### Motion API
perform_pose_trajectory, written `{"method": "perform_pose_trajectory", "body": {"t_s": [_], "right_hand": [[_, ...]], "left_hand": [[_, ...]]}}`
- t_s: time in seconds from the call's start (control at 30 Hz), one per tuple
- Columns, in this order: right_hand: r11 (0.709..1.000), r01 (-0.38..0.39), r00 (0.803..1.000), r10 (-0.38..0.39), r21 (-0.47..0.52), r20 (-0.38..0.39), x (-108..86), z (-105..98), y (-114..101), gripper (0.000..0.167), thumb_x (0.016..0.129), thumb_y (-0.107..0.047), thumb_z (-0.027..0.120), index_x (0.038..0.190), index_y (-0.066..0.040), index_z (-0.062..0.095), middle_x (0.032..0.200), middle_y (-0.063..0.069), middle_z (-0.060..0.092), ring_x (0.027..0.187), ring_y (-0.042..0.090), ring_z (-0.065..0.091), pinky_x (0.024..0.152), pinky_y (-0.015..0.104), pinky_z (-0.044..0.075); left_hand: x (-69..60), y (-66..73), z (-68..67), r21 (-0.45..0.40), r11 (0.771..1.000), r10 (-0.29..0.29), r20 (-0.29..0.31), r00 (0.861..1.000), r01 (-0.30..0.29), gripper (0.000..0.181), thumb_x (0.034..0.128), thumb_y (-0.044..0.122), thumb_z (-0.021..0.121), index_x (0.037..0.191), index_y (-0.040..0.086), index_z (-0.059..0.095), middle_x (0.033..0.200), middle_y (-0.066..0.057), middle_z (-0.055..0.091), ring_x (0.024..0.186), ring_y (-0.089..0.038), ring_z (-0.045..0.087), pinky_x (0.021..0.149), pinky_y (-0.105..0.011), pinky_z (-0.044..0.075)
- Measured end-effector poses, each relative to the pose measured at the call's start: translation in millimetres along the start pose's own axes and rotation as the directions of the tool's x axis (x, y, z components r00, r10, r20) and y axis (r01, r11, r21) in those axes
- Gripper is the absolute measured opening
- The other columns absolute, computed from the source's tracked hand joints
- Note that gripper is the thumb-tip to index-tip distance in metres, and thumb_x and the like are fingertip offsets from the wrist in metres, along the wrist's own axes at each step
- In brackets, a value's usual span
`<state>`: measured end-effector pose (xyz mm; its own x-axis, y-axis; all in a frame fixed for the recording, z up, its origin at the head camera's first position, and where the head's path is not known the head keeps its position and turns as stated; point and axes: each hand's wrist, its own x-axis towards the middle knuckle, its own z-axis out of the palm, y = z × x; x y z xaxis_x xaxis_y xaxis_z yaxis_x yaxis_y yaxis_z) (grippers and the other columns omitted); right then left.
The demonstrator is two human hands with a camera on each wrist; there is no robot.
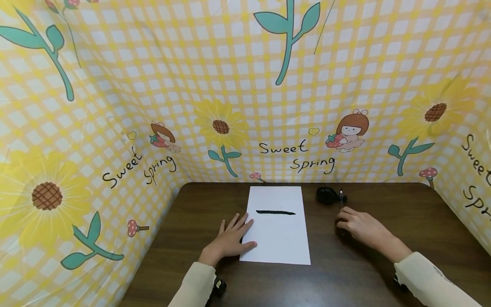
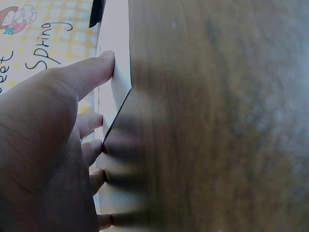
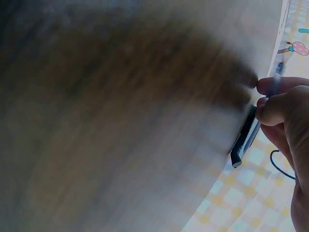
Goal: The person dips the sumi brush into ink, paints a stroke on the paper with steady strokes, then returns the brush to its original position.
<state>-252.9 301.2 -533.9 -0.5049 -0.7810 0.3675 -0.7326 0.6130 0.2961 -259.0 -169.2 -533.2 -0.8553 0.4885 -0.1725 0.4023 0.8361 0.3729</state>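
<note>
My left hand [image 1: 229,239] lies with spread fingers across the left edge of a white sheet of paper [image 1: 276,238], its thumb also touching the sheet. A thick black stroke [image 1: 275,212] runs across the paper's upper half. On the right of the sheet, my right hand [image 1: 360,226] pinches a slim stick, brush- or pen-like [image 1: 341,194], between thumb and fingers. Its upper end points to the table's far edge; its lower end is hidden by the hand. Just beyond, a rounded black object [image 1: 327,195] sits on the table. The right wrist view shows a dark edge-on object [image 3: 244,137] past the fingers.
The brown wooden table [image 1: 276,283] has rounded far corners. Yellow checked cloth [image 1: 245,85] with flowers and lettering hangs behind it and along both sides.
</note>
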Motion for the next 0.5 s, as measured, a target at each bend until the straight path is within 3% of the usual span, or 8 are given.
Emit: {"method": "perform_pose_trajectory", "body": {"t_s": [0.5], "right_hand": [[1.000, -0.004, 1.000, 0.005, 0.027, -0.031, -1.4, 1.4, 0.8, 0.035, 0.072, 0.004, 0.094, 0.100, -0.014, 0.082, 0.107, 0.004, 0.074, 0.100, 0.021, 0.066, 0.067, 0.029, 0.060]], "left_hand": [[-0.4, 0.0, -0.3, 0.004, 1.000, 0.008, -0.002, 1.000, -0.008, 0.083, 0.1035, 0.062, 0.057, 0.170, 0.021, 0.030, 0.181, -0.007, 0.015, 0.167, -0.040, 0.007, 0.126, -0.077, 0.001]]}}
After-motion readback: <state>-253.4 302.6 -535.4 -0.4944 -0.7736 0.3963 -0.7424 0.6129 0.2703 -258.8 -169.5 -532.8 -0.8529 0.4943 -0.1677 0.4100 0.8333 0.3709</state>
